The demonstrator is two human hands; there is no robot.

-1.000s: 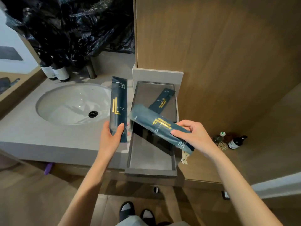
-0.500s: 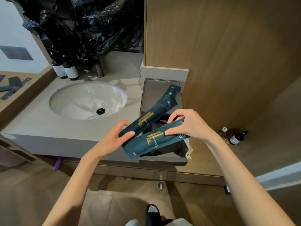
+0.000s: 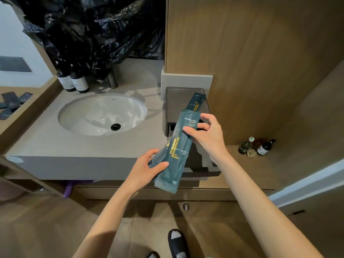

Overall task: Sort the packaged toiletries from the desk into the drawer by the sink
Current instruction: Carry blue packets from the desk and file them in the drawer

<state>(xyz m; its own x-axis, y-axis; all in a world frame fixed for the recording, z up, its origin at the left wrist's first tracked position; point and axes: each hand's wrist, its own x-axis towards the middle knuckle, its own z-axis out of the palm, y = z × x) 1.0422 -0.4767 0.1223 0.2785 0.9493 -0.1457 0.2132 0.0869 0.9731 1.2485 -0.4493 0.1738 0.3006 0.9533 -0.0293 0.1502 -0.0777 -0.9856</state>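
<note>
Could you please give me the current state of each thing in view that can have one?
Drawer: pulled open.
Held packets: stacked, gripped by both hands above the drawer.
Packet in drawer: lying at the back.
Left hand: closed on the packets' lower end.
Right hand: pinching their upper part.
Sink: empty, drain unplugged.
Two bottles: upright.

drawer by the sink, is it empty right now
No, a dark packet with gold print already lies at the back of the open drawer.
</note>
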